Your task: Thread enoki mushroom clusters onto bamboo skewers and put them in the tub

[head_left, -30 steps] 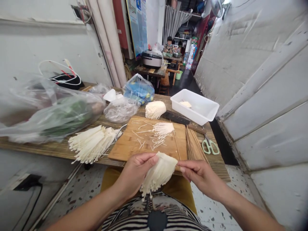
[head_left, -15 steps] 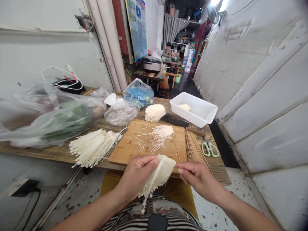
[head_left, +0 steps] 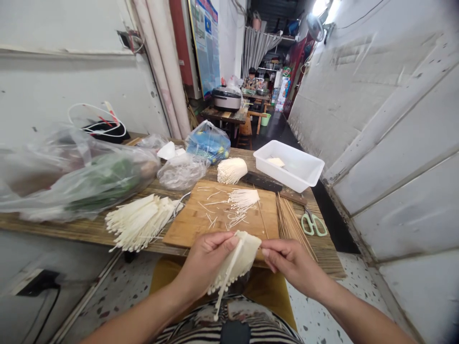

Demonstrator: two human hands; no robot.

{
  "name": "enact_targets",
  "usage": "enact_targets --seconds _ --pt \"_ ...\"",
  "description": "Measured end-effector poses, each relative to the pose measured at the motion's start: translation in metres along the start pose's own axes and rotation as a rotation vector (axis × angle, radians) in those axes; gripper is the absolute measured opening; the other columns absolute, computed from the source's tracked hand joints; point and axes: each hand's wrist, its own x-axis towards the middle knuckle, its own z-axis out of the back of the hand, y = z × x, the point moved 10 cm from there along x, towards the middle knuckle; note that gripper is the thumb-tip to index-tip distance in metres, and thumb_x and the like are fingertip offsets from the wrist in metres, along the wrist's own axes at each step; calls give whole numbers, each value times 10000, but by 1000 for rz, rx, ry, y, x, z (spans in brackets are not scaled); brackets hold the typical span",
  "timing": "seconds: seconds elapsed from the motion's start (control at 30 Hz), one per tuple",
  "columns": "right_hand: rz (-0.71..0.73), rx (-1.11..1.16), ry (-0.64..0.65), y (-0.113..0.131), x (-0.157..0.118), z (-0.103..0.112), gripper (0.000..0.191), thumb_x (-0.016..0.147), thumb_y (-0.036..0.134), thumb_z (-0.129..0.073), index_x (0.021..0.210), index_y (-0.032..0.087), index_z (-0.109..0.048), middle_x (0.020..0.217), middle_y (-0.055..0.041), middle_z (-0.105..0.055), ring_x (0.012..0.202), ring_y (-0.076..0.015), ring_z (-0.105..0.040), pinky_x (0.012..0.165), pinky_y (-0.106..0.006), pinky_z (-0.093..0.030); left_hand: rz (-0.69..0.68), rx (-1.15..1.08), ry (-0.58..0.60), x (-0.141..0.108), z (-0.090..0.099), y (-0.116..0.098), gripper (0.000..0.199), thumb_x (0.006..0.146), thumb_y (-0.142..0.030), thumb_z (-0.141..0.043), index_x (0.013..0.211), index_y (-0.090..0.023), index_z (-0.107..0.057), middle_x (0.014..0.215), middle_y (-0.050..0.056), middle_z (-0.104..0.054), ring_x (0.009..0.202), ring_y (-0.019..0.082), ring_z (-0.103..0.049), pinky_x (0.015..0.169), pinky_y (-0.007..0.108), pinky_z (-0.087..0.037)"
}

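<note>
My left hand (head_left: 211, 255) grips a flat bundle of white enoki mushrooms (head_left: 238, 260) by its upper left part, thumb on top, with the caps hanging down over my lap. At the bundle's upper right corner, my right hand (head_left: 285, 255) is closed in a pinch; what its fingertips hold is too small to make out. Beyond the hands lies a wooden cutting board (head_left: 190, 215), bearing a small mushroom cluster (head_left: 245, 198), loose strands and one thin stick (head_left: 263, 220). Many thin sticks (head_left: 289, 220) lie along the board's right side.
Left of the board lies a mushroom pile (head_left: 139, 222), with plastic bags (head_left: 103, 177) behind it. Past the board are another bundle (head_left: 232, 170), a knife (head_left: 263, 181) and a white tub (head_left: 289, 167). Scissors (head_left: 313, 224) lie at right. A person (head_left: 251, 81) sits far back.
My right hand has shifted very slightly left at the bundle's corner. Both hands keep nearly the same pose, and the whole view has dipped a little.
</note>
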Motion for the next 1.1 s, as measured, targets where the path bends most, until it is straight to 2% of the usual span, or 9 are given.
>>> enact_targets --seconds 0.2,0.4,0.53,0.6,0.67,0.73,0.8,0.87,1.1 --pt "-88 62 -26 -13 5 1 354 878 446 -500 867 129 -656 536 37 -490 484 -76 -377 468 -209 -281 19 -34 33 9 -4 -5 319 665 -370 -759 895 -150 -737 710 33 -696 605 127 -582 572 220 -461" --pt "-185 150 -28 -35 2 5 512 811 534 -571 1111 121 -614 626 27 -540 411 -43 -339 392 -188 -231 -33 10 12 22 10 -17 281 661 -358 -763 855 -155 -739 703 27 -713 606 125 -594 586 217 -467" --pt "-188 213 9 -37 -6 6 468 820 537 -574 966 101 -668 524 56 -464 403 -35 -320 394 -178 -209 -117 187 56 36 26 -37 274 666 -374 -756 834 -159 -739 783 45 -741 693 164 -645 666 249 -498" --pt "-170 285 -32 -36 -2 4 461 808 531 -593 950 103 -684 494 67 -429 412 -35 -308 401 -173 -200 -182 319 83 44 34 -50 374 688 -400 -732 982 -170 -720 954 78 -744 885 226 -664 817 320 -503" --pt "-129 315 -104 -33 9 1 459 802 522 -599 965 104 -691 489 66 -436 401 -36 -295 395 -173 -204 -312 463 13 50 48 -71 531 718 -439 -692 1177 -178 -630 1196 112 -661 1120 272 -585 982 398 -427" --pt "-44 267 -204 -27 28 2 443 818 507 -571 952 103 -696 496 55 -465 390 -41 -291 386 -178 -221 -464 645 -183 47 70 -92 653 730 -468 -666 1302 -189 -520 1363 120 -532 1266 286 -466 1076 445 -325" --pt "43 178 -301 -21 51 3 416 844 479 -527 921 108 -698 516 38 -501 395 -51 -315 388 -184 -252 -574 831 -412 35 91 -105 710 745 -477 -647 1368 -212 -434 1433 110 -452 1327 285 -390 1111 461 -267" --pt "77 126 -351 -21 76 2 377 870 429 -486 889 116 -695 533 26 -529 417 -65 -361 408 -187 -294 -626 971 -552 21 104 -107 705 790 -474 -595 1409 -233 -360 1463 99 -412 1345 275 -365 1112 456 -277" --pt "148 -268 -349 -33 134 -20 245 904 209 -470 747 153 -651 641 -1 -626 638 -113 -567 664 -241 -451 -830 1289 -622 -10 113 -79 564 928 -320 -391 1457 -207 -233 1485 128 -354 1387 247 -285 1128 465 -260"
